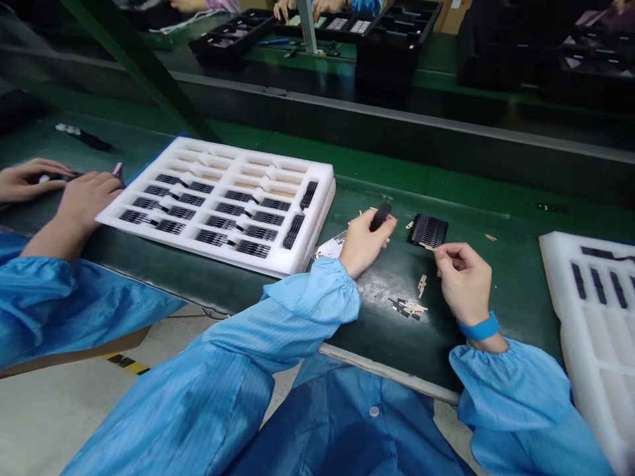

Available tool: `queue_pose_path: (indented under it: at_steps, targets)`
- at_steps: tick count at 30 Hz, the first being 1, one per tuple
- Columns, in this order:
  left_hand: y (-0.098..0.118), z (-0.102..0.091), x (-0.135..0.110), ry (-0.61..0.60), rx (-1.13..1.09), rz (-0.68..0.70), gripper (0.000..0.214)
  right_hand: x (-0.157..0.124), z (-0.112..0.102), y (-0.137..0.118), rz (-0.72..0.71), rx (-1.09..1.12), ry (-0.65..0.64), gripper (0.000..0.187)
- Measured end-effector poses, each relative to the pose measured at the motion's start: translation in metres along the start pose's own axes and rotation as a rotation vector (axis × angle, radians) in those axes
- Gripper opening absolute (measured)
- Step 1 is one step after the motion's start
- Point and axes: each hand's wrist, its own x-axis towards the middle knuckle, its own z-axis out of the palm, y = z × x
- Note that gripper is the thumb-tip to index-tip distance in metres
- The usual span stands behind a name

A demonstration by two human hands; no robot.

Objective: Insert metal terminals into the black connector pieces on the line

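Observation:
My left hand (364,241) is closed round a small black part (380,216) that sticks up between thumb and fingers. My right hand (461,274) pinches a small tan strip (427,246) at its fingertips, right beside a black ribbed block (427,230) lying on the green bench (496,264). Between and below the hands lie several tan and black scraps (409,306). Both arms wear blue sleeves, and a blue band (479,328) circles the right wrist.
A white foam tray (149,225) with rows of black parts lies to the left. Another white foam tray (595,330) lies at the right edge. A co-worker's hands (74,192) rest at the far left. Black trays (397,33) and other people's hands lie across the conveyor.

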Motion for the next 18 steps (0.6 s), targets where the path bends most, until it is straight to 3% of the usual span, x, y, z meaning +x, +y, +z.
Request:
queue_pose_path:
  at_steps: [3, 7, 10, 14, 18]
  targets:
    - [0.004, -0.001, 0.002, 0.095, -0.054, -0.007, 0.021, -0.004, 0.009, -0.002, -0.082, -0.108, -0.079, 0.018]
    - [0.004, 0.002, -0.003, 0.031, -0.004, 0.049, 0.021, -0.008, 0.019, -0.006, -0.312, -0.344, -0.133, 0.012]
    - [0.001, 0.003, -0.007, 0.011, 0.121, 0.146, 0.020, -0.007, 0.017, -0.006, -0.329, -0.345, -0.133, 0.021]
    - [-0.004, -0.001, -0.012, -0.003, 0.464, 0.442, 0.020, -0.001, 0.005, -0.004, -0.102, -0.074, -0.156, 0.023]
    - [-0.008, -0.007, -0.015, -0.114, 0.738, 0.749, 0.029, 0.006, -0.007, -0.006, 0.223, 0.249, -0.312, 0.036]
